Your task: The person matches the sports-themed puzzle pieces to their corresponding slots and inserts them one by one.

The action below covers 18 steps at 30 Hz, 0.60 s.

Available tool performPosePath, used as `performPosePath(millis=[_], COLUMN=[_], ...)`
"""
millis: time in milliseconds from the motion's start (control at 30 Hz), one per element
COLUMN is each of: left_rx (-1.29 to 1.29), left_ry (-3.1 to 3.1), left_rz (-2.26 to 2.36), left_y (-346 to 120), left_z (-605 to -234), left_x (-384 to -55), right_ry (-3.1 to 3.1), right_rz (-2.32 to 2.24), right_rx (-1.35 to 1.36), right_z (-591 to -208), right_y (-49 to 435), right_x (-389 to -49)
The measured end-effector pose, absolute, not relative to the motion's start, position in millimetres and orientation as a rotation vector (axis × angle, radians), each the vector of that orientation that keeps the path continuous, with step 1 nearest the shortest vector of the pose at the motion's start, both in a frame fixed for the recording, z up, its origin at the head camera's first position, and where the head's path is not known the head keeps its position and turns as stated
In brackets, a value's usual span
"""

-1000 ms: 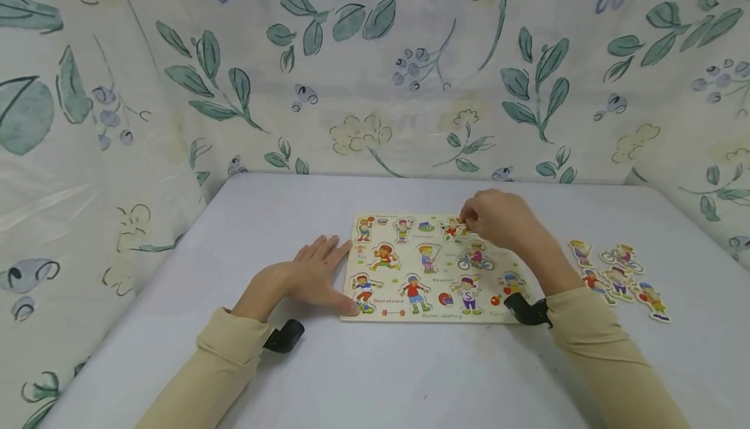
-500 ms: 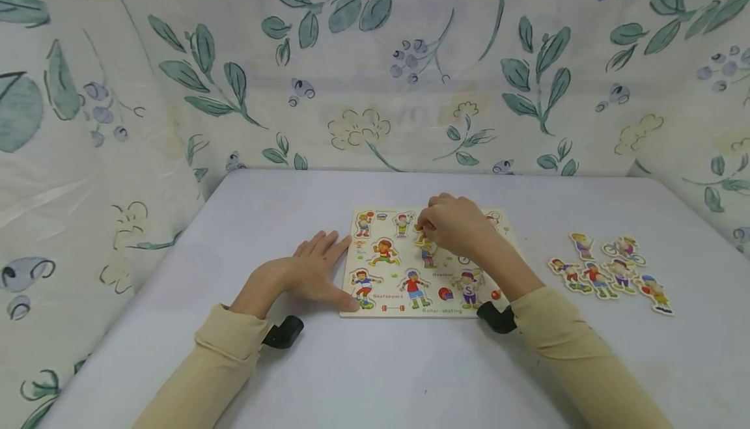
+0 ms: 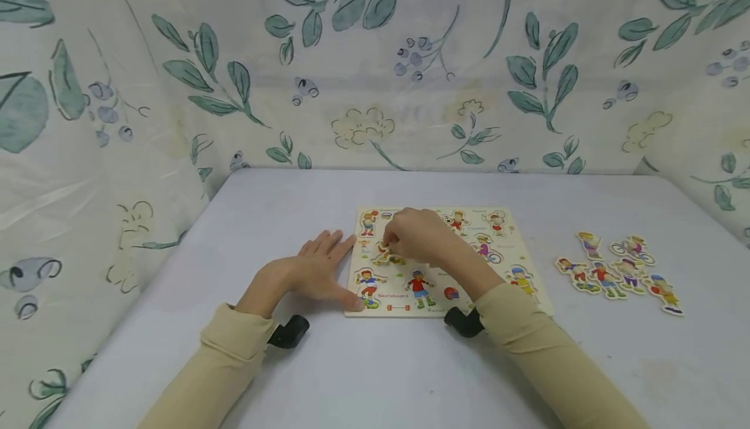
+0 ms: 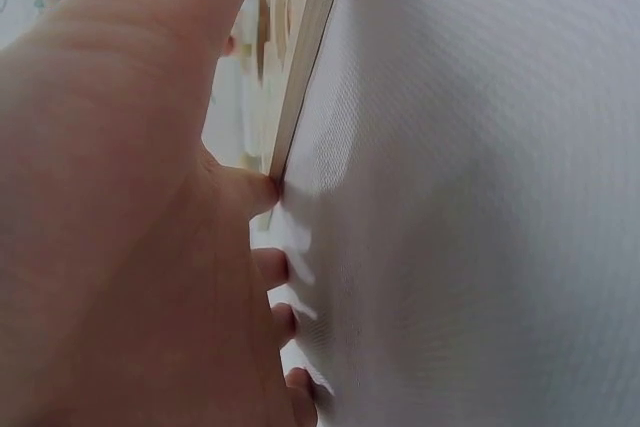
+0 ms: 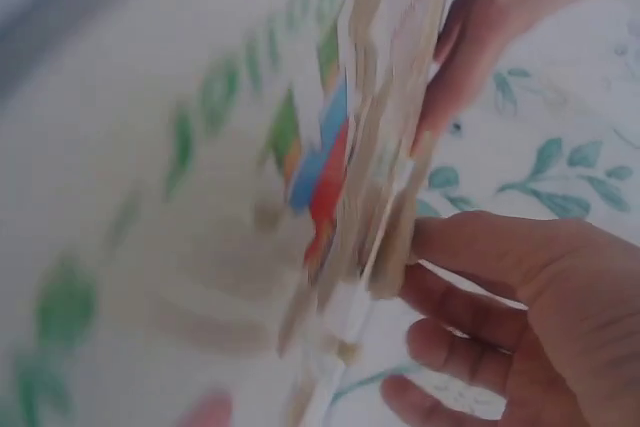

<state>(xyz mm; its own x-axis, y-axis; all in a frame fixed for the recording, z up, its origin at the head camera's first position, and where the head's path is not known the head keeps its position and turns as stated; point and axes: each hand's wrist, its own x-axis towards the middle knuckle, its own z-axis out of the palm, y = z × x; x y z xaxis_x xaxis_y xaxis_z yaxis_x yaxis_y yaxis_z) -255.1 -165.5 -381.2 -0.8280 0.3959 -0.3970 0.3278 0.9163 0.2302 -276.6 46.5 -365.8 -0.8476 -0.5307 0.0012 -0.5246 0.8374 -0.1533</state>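
Observation:
A wooden picture puzzle board (image 3: pixel 387 284) with sports figures lies flat on the table. My left hand (image 3: pixel 307 276) rests at its left side with fingers spread on the table; the thumb lies on the board's near left corner. In the left wrist view those fingertips (image 4: pixel 275 262) line up along the board's edge. My right hand (image 3: pixel 422 237) is over the upper left part of the board. Between thumb and index finger it pinches a puzzle piece (image 5: pixel 395 247), seen edge-on in the right wrist view, at the running figure's spot. The hand hides part of the top and middle rows.
Several loose figure pieces lie grouped right of the board, among them a cyclist (image 3: pixel 634 250) and a figure with a red ball (image 3: pixel 664 293). The white table (image 3: pixel 375 377) ends at a floral cloth (image 3: pixel 363 129) behind and at the sides.
My right hand has moved left across the board, from the upper right soccer figure to the running figure, coming lower at the end. The left hand stays in place.

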Motion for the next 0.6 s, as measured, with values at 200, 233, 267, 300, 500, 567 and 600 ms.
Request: performPosePath(millis=[200,233,267,300,500,567,600], left_rx=[0.528,0.53,0.532,0.533,0.533,0.531,0.532], left_ry=[2.633,2.635,2.637,2.639,2.645,2.645,2.644], left_rz=[0.213,0.212,0.211,0.213,0.207,0.209,0.209], left_y=[-164,-164,-164,-165,-165,-164,-164], left_z=[-379,-378,-378,-378,-380,-380,-380], left_x=[-255,-255,-255,-255,-255,-255,-255], right_ry=[2.925,2.925,2.928,2.925,2.902,2.874,2.857], right_rz=[-0.202,-0.197,-0.186,-0.174,-0.138,-0.151,-0.165], right_rx=[-0.766,-0.757,-0.752,-0.751,-0.749,-0.745,-0.74], right_z=[-365,-364,-363,-362,-363,-362,-360], right_y=[35,33,31,29,17,17,18], right_x=[-277,-277,-277,-277,-281,-281,-281])
